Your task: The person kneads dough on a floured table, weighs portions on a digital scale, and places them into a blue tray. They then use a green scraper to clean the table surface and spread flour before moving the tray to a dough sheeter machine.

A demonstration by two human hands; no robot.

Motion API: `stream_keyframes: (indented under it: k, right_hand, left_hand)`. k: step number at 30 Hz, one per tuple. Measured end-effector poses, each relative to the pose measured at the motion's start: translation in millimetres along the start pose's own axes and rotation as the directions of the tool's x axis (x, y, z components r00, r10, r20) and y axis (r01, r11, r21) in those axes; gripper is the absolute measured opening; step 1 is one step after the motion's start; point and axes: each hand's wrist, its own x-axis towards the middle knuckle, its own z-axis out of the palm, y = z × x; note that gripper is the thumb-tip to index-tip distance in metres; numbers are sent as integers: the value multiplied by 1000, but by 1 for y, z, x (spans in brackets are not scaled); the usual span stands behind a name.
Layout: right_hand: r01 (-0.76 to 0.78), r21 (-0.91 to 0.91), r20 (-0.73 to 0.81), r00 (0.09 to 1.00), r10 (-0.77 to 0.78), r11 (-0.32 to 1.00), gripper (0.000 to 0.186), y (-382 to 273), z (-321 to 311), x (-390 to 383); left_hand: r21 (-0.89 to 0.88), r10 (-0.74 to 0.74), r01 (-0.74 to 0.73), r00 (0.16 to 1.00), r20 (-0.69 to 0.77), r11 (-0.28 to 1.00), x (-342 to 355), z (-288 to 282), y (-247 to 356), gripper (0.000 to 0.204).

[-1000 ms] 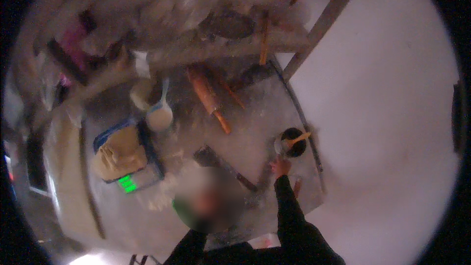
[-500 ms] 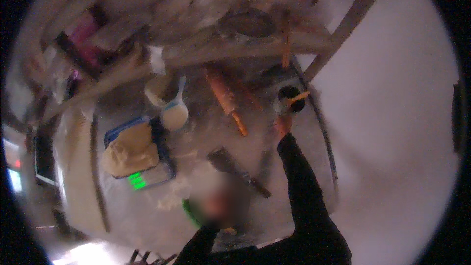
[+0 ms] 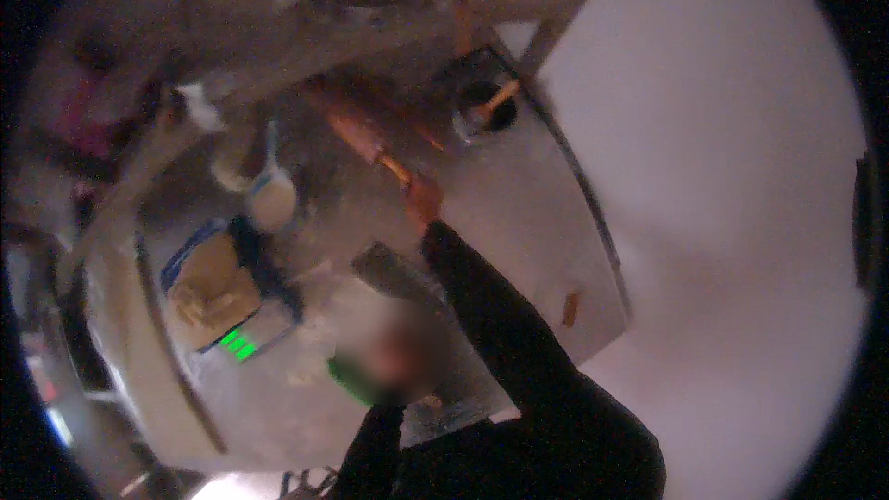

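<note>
My right hand is stretched toward the middle of the table, its fingers closed round the near handle of a wooden rolling pin. The pin lies slanted, its far end toward the back. My left hand is low over the floury table, and a blur hides its fingers. Something green shows beside that hand; its kind is unclear. Between the two hands lies a dark flat tool, partly covered by my right forearm.
Left of centre, a lump of dough sits on a scale with a green display. Behind it stands a white-handled scoop of pale powder. A dark container with a wooden handle stands back right. A small brown piece lies near the right edge.
My right hand has left the dark container at the back right and moved left and nearer, onto the rolling pin's handle. The view has shifted, too. My left hand stays low over the table.
</note>
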Motion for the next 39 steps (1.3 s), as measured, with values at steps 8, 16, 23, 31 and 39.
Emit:
stream_keyframes:
  k: [8, 16, 23, 31, 39]
  right_hand:
    - [-34, -313, 21, 999, 43, 949, 52, -2, -161, -113]
    - [-477, -431, -7, 850, 526, 766, 52, 46, -305, -209]
    - [-355, -594, -119, 926, 358, 721, 46, 116, -236, -210]
    - [-207, -297, -4, 977, 215, 932, 39, 123, -208, -249]
    - [-442, 242, 471, 832, 293, 864, 25, 97, -237, -204]
  left_hand:
    - [117, 38, -14, 979, -200, 993, -7, -14, -9, 50]
    - [-101, -40, 21, 980, -193, 995, 9, -15, -18, 47]
    - [-235, 6, -43, 988, -157, 971, 20, -9, -8, 43]
    - [-638, 50, -78, 997, -63, 766, 46, 48, 112, 39]
    - [-663, -40, -12, 997, -64, 749, 79, 64, 91, 35]
